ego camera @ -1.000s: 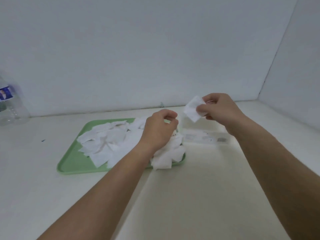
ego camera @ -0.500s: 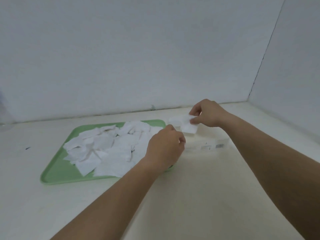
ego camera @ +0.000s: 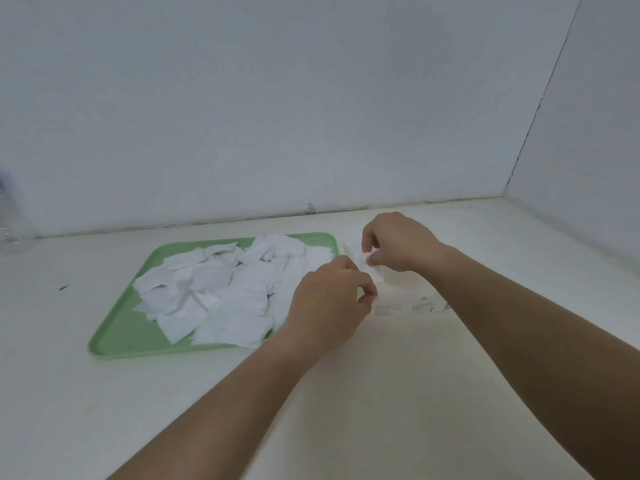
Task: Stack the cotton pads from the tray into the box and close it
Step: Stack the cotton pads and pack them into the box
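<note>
Placing: my right hand [ego camera: 398, 244] pinches a pad [ego camera: 374, 270] just above the box [ego camera: 408, 304].
Left hand [ego camera: 329, 303]: curled beside it, grip I cannot tell.

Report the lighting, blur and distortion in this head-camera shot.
Head view: soft, dim, even light, no glare, faint shadows on the table; the bottle at the left edge is blurred; the wall seam looks bent by the wide-angle lens; the white box and the cotton pad in the right hand barely stand out from the table.
</note>
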Available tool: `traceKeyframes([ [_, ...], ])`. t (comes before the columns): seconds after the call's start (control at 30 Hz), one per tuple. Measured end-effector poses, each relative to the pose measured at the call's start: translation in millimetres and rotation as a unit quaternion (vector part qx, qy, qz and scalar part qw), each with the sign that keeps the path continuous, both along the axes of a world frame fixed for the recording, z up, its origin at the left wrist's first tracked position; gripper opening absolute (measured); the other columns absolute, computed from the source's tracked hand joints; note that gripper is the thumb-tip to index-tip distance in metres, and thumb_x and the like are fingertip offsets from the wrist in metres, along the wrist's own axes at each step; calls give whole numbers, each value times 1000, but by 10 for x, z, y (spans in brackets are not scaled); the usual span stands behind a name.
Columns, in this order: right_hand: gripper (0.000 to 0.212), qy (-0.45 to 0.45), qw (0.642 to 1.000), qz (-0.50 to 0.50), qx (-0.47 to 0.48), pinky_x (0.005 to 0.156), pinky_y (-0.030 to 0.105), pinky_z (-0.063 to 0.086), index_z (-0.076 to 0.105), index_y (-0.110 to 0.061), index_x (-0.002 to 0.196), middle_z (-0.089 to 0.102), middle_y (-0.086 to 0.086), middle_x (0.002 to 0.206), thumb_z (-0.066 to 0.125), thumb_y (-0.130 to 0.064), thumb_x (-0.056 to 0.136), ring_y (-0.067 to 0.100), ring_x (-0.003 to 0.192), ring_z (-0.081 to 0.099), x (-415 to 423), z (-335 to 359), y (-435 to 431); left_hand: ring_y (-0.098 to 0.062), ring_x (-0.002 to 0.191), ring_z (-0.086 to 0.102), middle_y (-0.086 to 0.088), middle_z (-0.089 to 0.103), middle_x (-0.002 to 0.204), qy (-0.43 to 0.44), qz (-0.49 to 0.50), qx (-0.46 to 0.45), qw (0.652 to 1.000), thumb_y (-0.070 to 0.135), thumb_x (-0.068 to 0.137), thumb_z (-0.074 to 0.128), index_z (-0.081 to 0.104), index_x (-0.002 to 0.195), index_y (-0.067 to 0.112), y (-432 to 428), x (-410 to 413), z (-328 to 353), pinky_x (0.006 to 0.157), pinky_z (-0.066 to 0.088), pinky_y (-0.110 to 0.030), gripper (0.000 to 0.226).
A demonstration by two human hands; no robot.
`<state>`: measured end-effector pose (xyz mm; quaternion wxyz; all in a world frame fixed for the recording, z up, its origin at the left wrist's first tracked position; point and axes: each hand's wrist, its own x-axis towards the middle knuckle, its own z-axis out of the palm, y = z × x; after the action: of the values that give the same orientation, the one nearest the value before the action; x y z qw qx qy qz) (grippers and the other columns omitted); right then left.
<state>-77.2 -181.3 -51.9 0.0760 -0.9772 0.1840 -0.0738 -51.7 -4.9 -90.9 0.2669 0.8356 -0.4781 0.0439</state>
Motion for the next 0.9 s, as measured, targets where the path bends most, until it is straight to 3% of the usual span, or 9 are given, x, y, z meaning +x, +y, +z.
traceKeyframes([
  [0.17,18,-25,1000,-1,11,60,24,36,57,-25,83,52,-10,84,71,-14,83,16,80,55,-3,-62,2,-11,99,58,11,61,113,-8,-2,10,1000,36,96,62,76,102,33,50,73,18,89,47,-32,15],
  [0.33,25,-38,997,-4,73,63,24,41,61,-24,93,56,-11,86,79,-12,79,14,82,57,-106,13,-12,-12,104,57,9,61,113,17,-3,11,1000,33,95,63,73,110,34,58,94,17,92,47,-33,18],
  [0.47,19,-77,996,-11,42,67,28,46,64,-31,93,64,-12,94,73,-17,83,11,84,60,-234,213,85,-9,107,56,12,62,116,64,2,-27,998,32,95,63,69,117,34,134,121,135,94,45,-30,23],
  [0.63,11,-233,959,3,161,59,19,47,69,-29,83,69,-12,84,67,-18,85,4,69,63,-301,401,455,0,92,62,18,70,102,148,50,-129,979,26,93,65,73,95,32,422,372,370,73,41,-10,10],
  [0.7,11,-212,955,33,205,53,13,45,70,-25,83,70,-9,81,69,-15,86,5,63,66,-294,400,659,-1,81,65,17,73,92,192,75,-170,964,22,91,67,74,88,29,569,493,424,65,43,-7,11],
  [0.77,11,-129,963,65,227,54,19,51,70,-23,85,73,-4,77,68,-12,87,6,61,68,-275,334,850,-6,77,68,11,75,88,221,90,-193,952,19,90,68,75,85,27,707,585,423,67,47,-16,11],
  [0.83,9,-38,975,80,204,60,20,54,71,-22,88,71,-6,75,68,-13,87,4,64,67,-246,234,1003,-12,74,71,4,75,86,239,94,-197,946,18,90,68,74,86,24,815,631,374,67,48,-23,11],
  [0.9,3,16,988,75,137,61,17,47,69,-22,86,64,-11,78,71,-20,87,4,69,60,-227,131,1124,-12,70,71,2,75,83,248,98,-203,942,17,91,67,74,86,23,885,645,299,65,47,-24,10],
])
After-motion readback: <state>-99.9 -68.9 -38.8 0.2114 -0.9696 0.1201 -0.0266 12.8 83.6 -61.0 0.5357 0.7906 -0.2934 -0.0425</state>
